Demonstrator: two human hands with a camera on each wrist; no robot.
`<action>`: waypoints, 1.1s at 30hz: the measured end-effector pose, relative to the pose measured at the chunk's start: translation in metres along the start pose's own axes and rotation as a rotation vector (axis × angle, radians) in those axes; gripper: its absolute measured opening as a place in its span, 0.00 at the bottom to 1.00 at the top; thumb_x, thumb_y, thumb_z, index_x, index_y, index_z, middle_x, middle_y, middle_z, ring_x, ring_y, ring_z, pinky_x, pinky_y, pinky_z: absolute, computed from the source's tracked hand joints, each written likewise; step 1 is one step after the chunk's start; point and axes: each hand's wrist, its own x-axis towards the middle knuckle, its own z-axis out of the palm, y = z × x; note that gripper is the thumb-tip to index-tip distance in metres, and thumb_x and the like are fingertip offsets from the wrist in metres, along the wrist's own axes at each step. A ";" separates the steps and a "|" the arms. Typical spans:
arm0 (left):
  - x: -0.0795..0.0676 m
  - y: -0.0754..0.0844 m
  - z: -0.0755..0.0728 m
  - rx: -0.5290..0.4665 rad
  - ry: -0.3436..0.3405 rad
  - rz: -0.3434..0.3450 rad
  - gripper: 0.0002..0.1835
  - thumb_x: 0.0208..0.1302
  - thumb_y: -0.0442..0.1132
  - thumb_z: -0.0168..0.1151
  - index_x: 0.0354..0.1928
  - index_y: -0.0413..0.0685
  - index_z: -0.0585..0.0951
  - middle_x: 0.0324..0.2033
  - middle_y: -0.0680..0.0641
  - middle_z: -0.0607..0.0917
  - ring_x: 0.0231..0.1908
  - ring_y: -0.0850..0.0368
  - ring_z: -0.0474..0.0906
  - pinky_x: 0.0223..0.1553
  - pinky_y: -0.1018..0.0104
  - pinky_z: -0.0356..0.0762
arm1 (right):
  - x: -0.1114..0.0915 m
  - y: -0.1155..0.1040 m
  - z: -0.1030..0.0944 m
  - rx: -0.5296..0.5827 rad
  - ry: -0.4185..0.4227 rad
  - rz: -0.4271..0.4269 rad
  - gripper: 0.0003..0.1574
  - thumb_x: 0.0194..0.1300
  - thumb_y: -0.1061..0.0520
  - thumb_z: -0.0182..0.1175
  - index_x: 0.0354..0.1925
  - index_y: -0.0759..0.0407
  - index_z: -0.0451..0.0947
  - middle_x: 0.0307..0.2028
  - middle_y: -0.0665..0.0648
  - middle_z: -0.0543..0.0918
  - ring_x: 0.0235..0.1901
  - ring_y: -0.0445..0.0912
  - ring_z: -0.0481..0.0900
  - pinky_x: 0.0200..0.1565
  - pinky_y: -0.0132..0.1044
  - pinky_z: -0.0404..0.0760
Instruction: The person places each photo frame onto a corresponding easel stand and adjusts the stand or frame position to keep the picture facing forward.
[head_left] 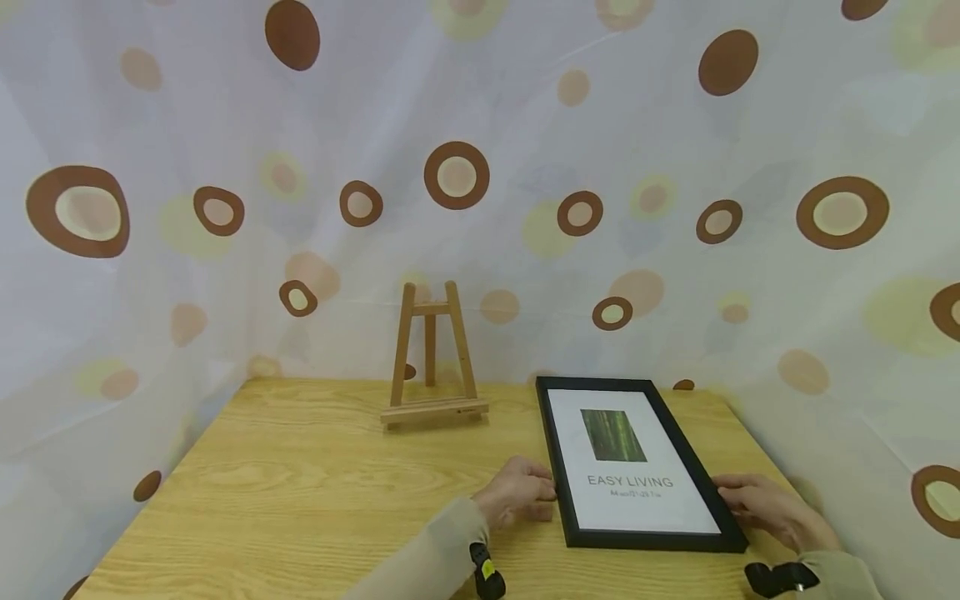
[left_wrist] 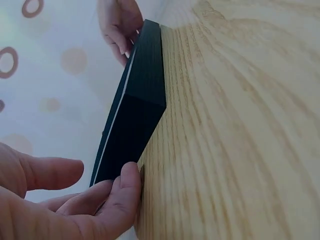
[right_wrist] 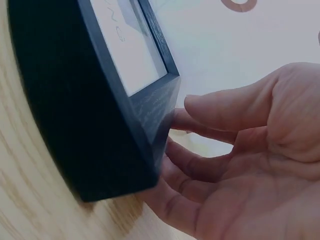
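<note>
In the head view, one black picture frame (head_left: 637,468) lies face up on the right side of the wooden tabletop (head_left: 300,475), between the two hands. The left hand (head_left: 519,492) touches its left edge; the right hand (head_left: 772,507) is at its right edge, close to the near corner. The frame is an upright rectangle with a plain dark border. Inside is one white sheet (head_left: 678,517) bearing a small green picture (head_left: 613,435), the words "EASY LIVING" and a smaller line too fine to read with certainty. One wooden easel (head_left: 430,354) stands to the left of the frame, towards the back, well apart from both hands. Two pale sleeves show, each with a black strap at the wrist. Behind hangs a pale covering (head_left: 510,108) printed with brown rings and dots.

In the left wrist view, the left hand's fingers are loosely bent, their tips against the frame's deep black side, while its thumb stays clear of it. The right hand appears beyond, by the frame's far end.

In the right wrist view, the right hand's fingers extend along and partly behind the frame's side, the thumb apart from it. I cannot tell whether any fingertips reach beneath the frame.
</note>
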 end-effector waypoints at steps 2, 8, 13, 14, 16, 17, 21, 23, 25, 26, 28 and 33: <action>-0.001 0.000 0.000 -0.011 0.004 -0.003 0.17 0.55 0.21 0.54 0.49 0.25 0.73 0.41 0.37 0.77 0.41 0.48 0.76 0.34 0.58 0.80 | -0.001 0.000 0.000 0.015 -0.002 -0.004 0.31 0.67 0.64 0.43 0.60 0.85 0.48 0.49 0.71 0.74 0.45 0.53 0.75 0.45 0.49 0.75; -0.001 -0.001 -0.002 -0.102 0.010 -0.014 0.19 0.55 0.20 0.53 0.51 0.27 0.73 0.41 0.37 0.78 0.36 0.48 0.79 0.35 0.56 0.80 | -0.003 0.003 -0.004 0.096 -0.047 -0.032 0.36 0.68 0.60 0.46 0.62 0.84 0.44 0.47 0.67 0.76 0.42 0.51 0.77 0.42 0.48 0.77; 0.002 -0.006 -0.006 -0.191 0.002 -0.022 0.20 0.53 0.20 0.57 0.50 0.25 0.71 0.37 0.36 0.80 0.35 0.46 0.80 0.37 0.54 0.79 | -0.003 0.011 -0.010 0.216 -0.153 -0.066 0.37 0.68 0.59 0.48 0.61 0.83 0.46 0.46 0.62 0.78 0.42 0.50 0.78 0.43 0.46 0.77; 0.002 -0.006 -0.007 -0.199 0.001 -0.025 0.20 0.53 0.21 0.58 0.50 0.24 0.71 0.36 0.36 0.80 0.35 0.46 0.80 0.38 0.54 0.79 | -0.001 0.013 -0.011 0.250 -0.176 -0.064 0.36 0.68 0.59 0.48 0.61 0.83 0.46 0.45 0.60 0.78 0.42 0.50 0.78 0.43 0.46 0.77; 0.002 -0.006 -0.009 -0.216 -0.002 -0.035 0.20 0.52 0.21 0.60 0.49 0.23 0.71 0.34 0.36 0.81 0.35 0.46 0.80 0.39 0.53 0.78 | 0.002 0.018 -0.014 0.309 -0.246 -0.074 0.35 0.69 0.60 0.46 0.61 0.85 0.45 0.44 0.59 0.79 0.43 0.50 0.78 0.43 0.44 0.78; 0.002 -0.006 -0.009 -0.222 -0.002 -0.038 0.20 0.51 0.21 0.61 0.48 0.23 0.72 0.33 0.36 0.80 0.35 0.46 0.80 0.39 0.53 0.78 | 0.004 0.019 -0.015 0.331 -0.269 -0.070 0.35 0.69 0.60 0.45 0.60 0.86 0.45 0.44 0.59 0.79 0.43 0.50 0.78 0.43 0.44 0.78; 0.003 -0.003 -0.007 -0.238 0.008 -0.052 0.19 0.49 0.21 0.63 0.45 0.22 0.73 0.33 0.37 0.80 0.34 0.48 0.80 0.37 0.54 0.79 | 0.008 0.020 -0.019 0.396 -0.353 -0.059 0.33 0.71 0.60 0.41 0.60 0.87 0.44 0.46 0.61 0.78 0.46 0.51 0.76 0.47 0.46 0.76; 0.003 -0.003 -0.007 -0.242 0.008 -0.059 0.19 0.49 0.22 0.64 0.45 0.23 0.73 0.33 0.37 0.80 0.33 0.49 0.80 0.36 0.55 0.79 | 0.007 0.020 -0.019 0.456 -0.403 -0.048 0.30 0.72 0.60 0.40 0.60 0.84 0.47 0.48 0.63 0.77 0.48 0.54 0.75 0.50 0.51 0.73; 0.004 -0.004 -0.008 -0.253 -0.009 -0.070 0.20 0.50 0.22 0.63 0.46 0.23 0.72 0.33 0.37 0.80 0.33 0.48 0.80 0.35 0.54 0.79 | 0.006 0.021 -0.020 0.534 -0.480 -0.042 0.27 0.72 0.61 0.37 0.62 0.80 0.48 0.50 0.65 0.75 0.50 0.57 0.73 0.51 0.54 0.70; 0.004 -0.004 -0.009 -0.262 -0.021 -0.076 0.20 0.50 0.22 0.63 0.47 0.23 0.72 0.34 0.37 0.80 0.33 0.47 0.80 0.35 0.53 0.79 | 0.005 0.022 -0.021 0.579 -0.521 -0.036 0.26 0.73 0.62 0.35 0.62 0.78 0.49 0.51 0.66 0.74 0.51 0.59 0.72 0.51 0.55 0.69; 0.004 -0.005 -0.010 -0.277 -0.043 -0.088 0.21 0.51 0.23 0.62 0.49 0.23 0.71 0.34 0.36 0.81 0.33 0.46 0.80 0.35 0.51 0.79 | 0.005 0.024 -0.022 0.652 -0.595 -0.022 0.24 0.73 0.64 0.32 0.63 0.73 0.50 0.53 0.69 0.72 0.54 0.61 0.69 0.51 0.56 0.67; 0.007 -0.004 -0.013 -0.277 -0.067 -0.099 0.22 0.52 0.24 0.63 0.50 0.24 0.70 0.33 0.37 0.81 0.33 0.46 0.80 0.36 0.51 0.79 | 0.005 0.024 -0.024 0.659 -0.627 -0.036 0.28 0.73 0.65 0.30 0.64 0.78 0.37 0.54 0.71 0.70 0.54 0.63 0.68 0.49 0.54 0.70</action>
